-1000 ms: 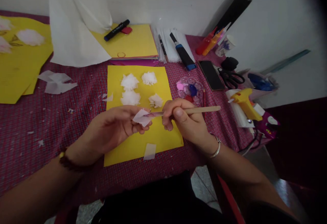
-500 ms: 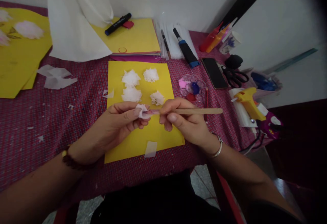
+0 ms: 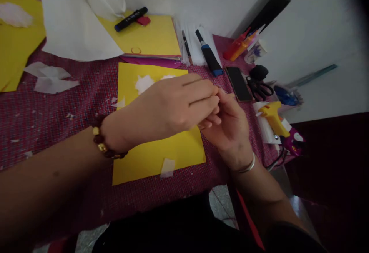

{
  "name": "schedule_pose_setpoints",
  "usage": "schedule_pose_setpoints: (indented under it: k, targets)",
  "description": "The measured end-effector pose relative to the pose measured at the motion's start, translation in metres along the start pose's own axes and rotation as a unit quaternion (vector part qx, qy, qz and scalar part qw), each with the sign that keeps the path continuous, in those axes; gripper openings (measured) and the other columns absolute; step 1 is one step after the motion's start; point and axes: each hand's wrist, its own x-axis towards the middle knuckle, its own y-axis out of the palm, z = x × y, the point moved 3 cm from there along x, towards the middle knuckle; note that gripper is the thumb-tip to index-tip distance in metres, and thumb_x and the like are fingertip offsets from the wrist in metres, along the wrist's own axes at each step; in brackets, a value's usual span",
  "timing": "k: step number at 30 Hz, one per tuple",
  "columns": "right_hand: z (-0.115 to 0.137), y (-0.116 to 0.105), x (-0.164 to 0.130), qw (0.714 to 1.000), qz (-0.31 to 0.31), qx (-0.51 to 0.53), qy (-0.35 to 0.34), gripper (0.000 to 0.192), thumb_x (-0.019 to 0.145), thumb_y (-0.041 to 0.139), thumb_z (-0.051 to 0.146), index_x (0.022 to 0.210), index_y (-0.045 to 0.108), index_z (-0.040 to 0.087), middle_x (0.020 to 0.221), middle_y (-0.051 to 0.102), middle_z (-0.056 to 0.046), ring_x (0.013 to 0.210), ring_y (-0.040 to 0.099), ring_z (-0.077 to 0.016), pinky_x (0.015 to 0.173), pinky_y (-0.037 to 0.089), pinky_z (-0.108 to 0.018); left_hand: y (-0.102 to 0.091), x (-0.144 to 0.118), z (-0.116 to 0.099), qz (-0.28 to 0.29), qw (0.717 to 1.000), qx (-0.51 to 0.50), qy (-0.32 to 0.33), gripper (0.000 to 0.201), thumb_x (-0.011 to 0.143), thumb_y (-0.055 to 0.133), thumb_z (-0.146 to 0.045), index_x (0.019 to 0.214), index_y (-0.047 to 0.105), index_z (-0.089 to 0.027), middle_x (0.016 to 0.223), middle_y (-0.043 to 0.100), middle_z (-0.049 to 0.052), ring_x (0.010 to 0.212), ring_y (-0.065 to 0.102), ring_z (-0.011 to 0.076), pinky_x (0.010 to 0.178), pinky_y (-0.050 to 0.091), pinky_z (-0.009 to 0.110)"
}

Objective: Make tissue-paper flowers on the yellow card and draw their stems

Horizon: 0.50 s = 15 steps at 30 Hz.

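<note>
My left hand (image 3: pixel 178 105) reaches across the yellow sheet (image 3: pixel 138 172), back of the hand up, its fingertips pinched together against the right hand. Whatever they pinch is hidden; no white tissue piece shows there. My right hand (image 3: pixel 230 126) is turned partly palm up, with thumb and fingers closed at the same spot. A short tan end of a wooden craft stick (image 3: pixel 231 96) seems to show just behind its thumb. Crumpled white tissue flowers (image 3: pixel 144 84) lie on the sheet, mostly covered by my left hand. A small white paper piece (image 3: pixel 167 168) sits at the sheet's near edge.
On the right lie a phone (image 3: pixel 238 84), black scissors (image 3: pixel 259 87) and a yellow glue gun (image 3: pixel 272 116). Behind are a blue-black cutter (image 3: pixel 211 59), a paintbrush (image 3: pixel 186 47) and a black marker (image 3: pixel 131 19). Cut tissue scraps (image 3: pixel 52 78) lie left on the checked cloth (image 3: pixel 95 80).
My left hand has moved right and turned over, onto the right hand's fingers. The right hand has rolled palm up. The white tissue and most of the stick are now hidden.
</note>
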Motion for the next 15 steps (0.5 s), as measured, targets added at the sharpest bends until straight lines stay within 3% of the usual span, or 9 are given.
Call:
schedule_pose_setpoints:
  k: [1,3,5,7,9,10,12,15]
  targets:
    - [0.000,-0.001,0.000,1.000,0.004,0.007,0.008,0.022,0.093,0.053,0.040,0.082,0.061,0.024,0.056,0.045,0.007,0.040,0.030,-0.0061,0.041,0.037,-0.019,0.001,-0.002,0.001,-0.021,0.999,0.022,0.023,0.024,0.095,0.051,-0.030,0.098,0.072,-0.019,0.096,0.073,0.006,0.093,0.067,0.0205,0.085,0.050,0.035]
    - [0.000,-0.004,0.001,1.000,0.006,0.004,-0.006,0.018,0.092,0.056,0.041,0.085,0.062,0.025,0.058,0.047,0.008,0.041,0.032,-0.0062,0.041,0.038,-0.019,0.000,-0.006,0.006,-0.066,0.998,0.012,-0.017,0.021,0.094,0.054,-0.026,0.095,0.072,-0.017,0.086,0.074,0.005,0.080,0.067,0.0178,0.069,0.051,0.029]
    - [0.002,-0.005,0.001,0.998,0.005,-0.014,-0.055,0.016,0.087,0.062,0.043,0.089,0.064,0.027,0.061,0.051,0.007,0.042,0.034,-0.0063,0.042,0.039,-0.019,0.000,-0.009,0.014,-0.083,0.984,-0.076,-0.139,0.019,0.091,0.057,-0.027,0.086,0.073,-0.016,0.069,0.070,0.001,0.061,0.063,0.0128,0.054,0.046,0.024]
    - [0.003,-0.007,0.002,0.994,-0.001,-0.033,-0.106,0.017,0.082,0.068,0.042,0.090,0.066,0.027,0.064,0.055,0.007,0.045,0.038,-0.0066,0.045,0.042,-0.020,0.004,-0.012,0.020,-0.069,0.946,-0.191,-0.252,0.023,0.091,0.057,-0.029,0.077,0.071,-0.017,0.058,0.064,-0.001,0.049,0.057,0.0093,0.046,0.042,0.021]
    - [0.000,-0.009,0.003,0.992,-0.011,-0.033,-0.122,0.016,0.081,0.069,0.040,0.089,0.067,0.025,0.066,0.058,0.006,0.046,0.041,-0.0066,0.047,0.043,-0.021,0.008,-0.012,0.021,-0.061,0.916,-0.257,-0.303,0.026,0.091,0.055,-0.028,0.073,0.069,-0.016,0.058,0.063,0.000,0.046,0.055,0.0085,0.044,0.042,0.021]
    - [-0.003,-0.010,0.005,0.994,-0.018,-0.023,-0.108,0.015,0.083,0.068,0.039,0.088,0.067,0.024,0.066,0.058,0.006,0.046,0.041,-0.0064,0.047,0.042,-0.021,0.009,-0.012,0.020,-0.062,0.912,-0.263,-0.309,0.024,0.090,0.055,-0.028,0.074,0.069,-0.017,0.059,0.064,0.000,0.047,0.056,0.0087,0.045,0.042,0.021]
    - [-0.013,-0.014,0.009,0.999,-0.030,0.010,-0.044,0.015,0.087,0.063,0.038,0.084,0.065,0.023,0.063,0.056,0.006,0.044,0.038,-0.0062,0.046,0.041,-0.021,0.010,-0.008,0.017,-0.045,0.931,-0.227,-0.282,0.020,0.088,0.057,-0.028,0.080,0.071,-0.018,0.065,0.067,0.001,0.053,0.057,0.0095,0.049,0.043,0.021]
    - [-0.029,-0.018,0.015,0.996,-0.031,0.047,0.066,0.027,0.091,0.055,0.038,0.071,0.059,0.021,0.055,0.050,0.007,0.041,0.036,-0.0064,0.046,0.040,-0.021,0.009,-0.004,0.017,0.044,0.963,-0.176,-0.201,0.019,0.083,0.061,-0.036,0.088,0.073,-0.021,0.073,0.069,-0.001,0.061,0.058,0.0107,0.057,0.043,0.022]
